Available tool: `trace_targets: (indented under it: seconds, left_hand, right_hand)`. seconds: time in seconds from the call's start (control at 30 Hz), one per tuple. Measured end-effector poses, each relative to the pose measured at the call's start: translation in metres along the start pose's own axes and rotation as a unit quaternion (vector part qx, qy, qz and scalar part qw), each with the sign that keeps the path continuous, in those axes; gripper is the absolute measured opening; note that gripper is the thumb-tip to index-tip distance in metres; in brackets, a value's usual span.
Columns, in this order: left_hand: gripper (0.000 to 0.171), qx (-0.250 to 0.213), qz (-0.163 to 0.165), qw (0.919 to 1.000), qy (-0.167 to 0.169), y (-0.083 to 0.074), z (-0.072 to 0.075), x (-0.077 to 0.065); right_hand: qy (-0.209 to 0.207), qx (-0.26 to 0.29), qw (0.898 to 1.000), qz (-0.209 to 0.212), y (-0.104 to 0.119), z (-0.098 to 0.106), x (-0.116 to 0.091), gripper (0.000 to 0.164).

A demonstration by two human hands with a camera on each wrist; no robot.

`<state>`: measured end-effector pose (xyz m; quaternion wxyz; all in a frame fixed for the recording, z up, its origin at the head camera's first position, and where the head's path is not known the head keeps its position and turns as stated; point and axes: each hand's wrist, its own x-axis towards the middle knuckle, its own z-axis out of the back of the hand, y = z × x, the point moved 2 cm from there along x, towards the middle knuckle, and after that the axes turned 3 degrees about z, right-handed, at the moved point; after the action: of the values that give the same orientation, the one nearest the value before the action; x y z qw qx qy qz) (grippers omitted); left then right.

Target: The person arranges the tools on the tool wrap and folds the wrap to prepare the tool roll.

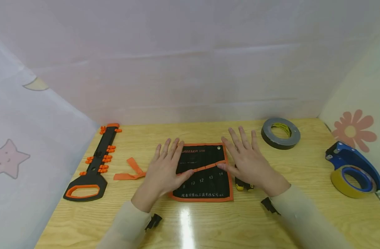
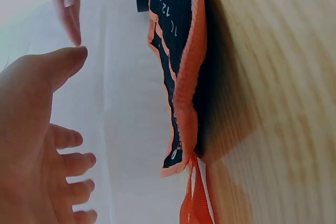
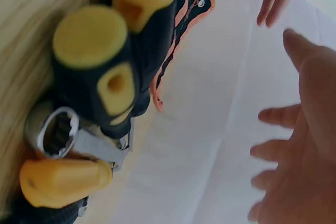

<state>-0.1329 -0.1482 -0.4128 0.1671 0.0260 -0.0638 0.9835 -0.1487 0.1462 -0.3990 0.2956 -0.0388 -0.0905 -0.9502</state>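
Note:
A black tool pouch (image 1: 205,180) with orange edging, white size numbers and slanted pockets lies flat on the table. Its orange tie strap (image 1: 130,174) trails off to the left. Over the pouch's left edge hovers my left hand (image 1: 166,169), fingers extended, holding nothing. My right hand (image 1: 250,164) is spread above the right edge, also holding nothing. Partly covered by it in the head view are yellow-and-black handles (image 1: 244,185). The right wrist view shows these as screwdriver handles (image 3: 92,45), beside a ring spanner (image 3: 60,132) and a yellow handle (image 3: 65,182).
At the left lies a long black holder (image 1: 98,159) with orange clips and a loop grip. A grey tape roll (image 1: 280,143) sits at the back right. Farther right is a blue tape dispenser (image 1: 361,159) with yellow tape (image 1: 342,183). White cloth (image 1: 190,86) rises behind the table.

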Motion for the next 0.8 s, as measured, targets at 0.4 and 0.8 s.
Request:
trace_targets:
  seconds: [0.4, 0.8]
  left_hand:
    - [0.099, -0.092, -0.017, 0.9928, 0.074, -0.007, -0.008, -0.021]
    - [0.090, -0.159, -0.019, 0.9674, 0.196, -0.009, -0.022, -0.029]
  right_hand:
    - [0.091, 0.148, 0.983, 0.066, -0.009, -0.009, 0.027, 0.085]
    - [0.217, 0.208, 0.953, 0.031, -0.009, -0.038, 0.049, 0.087]
